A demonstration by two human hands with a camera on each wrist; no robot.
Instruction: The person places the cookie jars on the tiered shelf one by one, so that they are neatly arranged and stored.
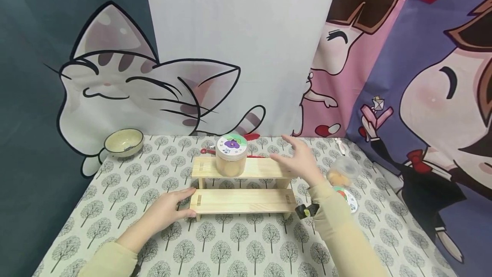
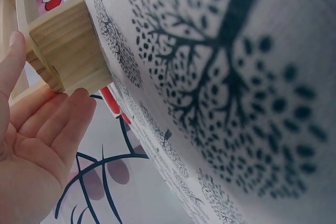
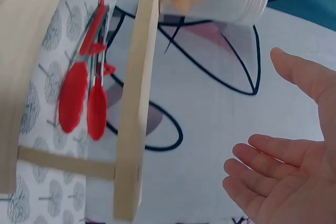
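A two-step wooden shelf (image 1: 246,202) stands on the tree-print cloth. My left hand (image 1: 165,210) holds the left end of its lower board, thumb at the front edge and fingers at the back. In the left wrist view those fingers (image 2: 79,114) touch the wooden end piece (image 2: 73,45). On the left part of the upper board sits a lidded clear jar (image 1: 230,161), its label showing a purple picture, with yellowish contents. My right hand (image 1: 301,161) holds nothing, its thumb and fingers spread near the upper board's right end. In the right wrist view its palm shows beside the board (image 3: 134,103).
Red-tipped tongs (image 3: 79,87) lie behind the shelf. To the right are a clear container (image 1: 340,174) with orange contents and a round labelled lid (image 1: 347,200), partly behind my right sleeve. A yellowish bowl (image 1: 124,142) stands at the far left. A cartoon-printed curtain (image 1: 246,54) hangs behind.
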